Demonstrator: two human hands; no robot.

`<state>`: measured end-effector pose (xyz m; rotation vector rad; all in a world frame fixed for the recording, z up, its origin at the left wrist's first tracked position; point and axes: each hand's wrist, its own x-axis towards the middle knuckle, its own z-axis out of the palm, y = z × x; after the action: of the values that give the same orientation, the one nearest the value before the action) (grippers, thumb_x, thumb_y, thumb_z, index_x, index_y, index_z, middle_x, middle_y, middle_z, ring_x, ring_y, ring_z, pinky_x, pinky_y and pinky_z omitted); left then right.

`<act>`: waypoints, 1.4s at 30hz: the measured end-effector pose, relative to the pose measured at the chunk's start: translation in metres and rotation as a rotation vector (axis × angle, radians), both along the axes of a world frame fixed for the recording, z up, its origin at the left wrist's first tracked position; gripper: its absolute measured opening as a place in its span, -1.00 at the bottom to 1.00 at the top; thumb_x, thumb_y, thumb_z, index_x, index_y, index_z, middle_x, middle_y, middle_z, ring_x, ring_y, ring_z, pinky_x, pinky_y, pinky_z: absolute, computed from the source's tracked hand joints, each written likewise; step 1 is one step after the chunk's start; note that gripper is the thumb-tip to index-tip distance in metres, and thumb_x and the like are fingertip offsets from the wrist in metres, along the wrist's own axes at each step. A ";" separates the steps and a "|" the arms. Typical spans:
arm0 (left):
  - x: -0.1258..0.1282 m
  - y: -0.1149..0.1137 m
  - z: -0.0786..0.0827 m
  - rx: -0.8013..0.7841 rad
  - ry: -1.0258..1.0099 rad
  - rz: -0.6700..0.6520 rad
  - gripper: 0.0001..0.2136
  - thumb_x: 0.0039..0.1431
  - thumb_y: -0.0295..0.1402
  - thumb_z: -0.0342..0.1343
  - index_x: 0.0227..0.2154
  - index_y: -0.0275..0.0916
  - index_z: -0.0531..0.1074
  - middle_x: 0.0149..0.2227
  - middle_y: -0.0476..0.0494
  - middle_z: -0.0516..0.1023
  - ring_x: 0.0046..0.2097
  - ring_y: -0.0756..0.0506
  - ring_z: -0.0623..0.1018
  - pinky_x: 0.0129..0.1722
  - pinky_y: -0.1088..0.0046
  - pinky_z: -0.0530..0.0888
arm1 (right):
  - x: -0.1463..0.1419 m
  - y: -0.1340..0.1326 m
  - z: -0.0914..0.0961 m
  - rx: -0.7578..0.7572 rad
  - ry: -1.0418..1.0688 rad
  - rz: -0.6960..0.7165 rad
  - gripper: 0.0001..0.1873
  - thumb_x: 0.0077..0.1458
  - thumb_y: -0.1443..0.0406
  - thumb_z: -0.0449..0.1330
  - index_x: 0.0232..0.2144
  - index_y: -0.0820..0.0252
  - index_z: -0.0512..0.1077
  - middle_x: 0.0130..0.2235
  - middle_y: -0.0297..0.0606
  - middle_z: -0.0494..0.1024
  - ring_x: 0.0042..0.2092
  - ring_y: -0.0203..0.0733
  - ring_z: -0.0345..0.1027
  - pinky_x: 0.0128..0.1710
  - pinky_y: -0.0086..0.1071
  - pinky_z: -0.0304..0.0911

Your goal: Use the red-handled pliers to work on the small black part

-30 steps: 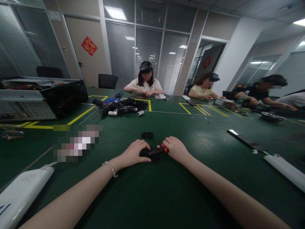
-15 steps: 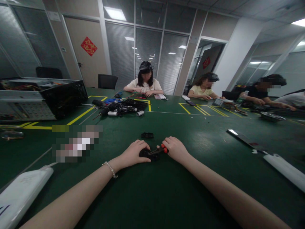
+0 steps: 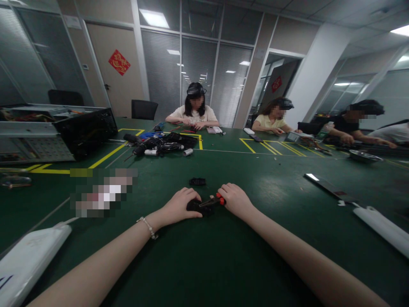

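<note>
My left hand (image 3: 183,204) is closed around a small black plastic part (image 3: 193,205) on the green table. Red-handled long-nose pliers (image 3: 211,201) are gripped in my right hand (image 3: 235,200), their jaws pointing left with the tips against the black part. What the tips pinch, if anything, is too small to make out. Just beyond my hands lies a second black plastic piece (image 3: 197,181), apart from both.
A heap of black parts and cables (image 3: 162,143) lies farther back, and an opened computer case (image 3: 60,132) stands at the left. White flat objects (image 3: 35,251) (image 3: 383,230) flank my forearms. Several co-workers sit across the green table (image 3: 204,264).
</note>
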<state>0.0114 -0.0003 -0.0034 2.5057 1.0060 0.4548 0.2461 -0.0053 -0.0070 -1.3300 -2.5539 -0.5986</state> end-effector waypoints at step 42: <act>0.001 0.002 -0.003 0.021 -0.011 -0.008 -0.66 -0.05 -0.08 0.12 -0.25 -0.14 0.31 -0.18 -0.04 0.34 -0.14 -0.13 0.30 -0.18 0.35 0.26 | 0.000 0.001 -0.002 0.007 -0.022 -0.001 -0.86 0.01 0.38 0.02 -0.37 0.26 0.37 -0.34 -0.19 0.40 -0.29 -0.19 0.21 -0.27 -0.36 0.09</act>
<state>0.0121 0.0014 -0.0065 2.5223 0.9922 0.4789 0.2459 -0.0039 -0.0085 -1.3293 -2.5664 -0.6253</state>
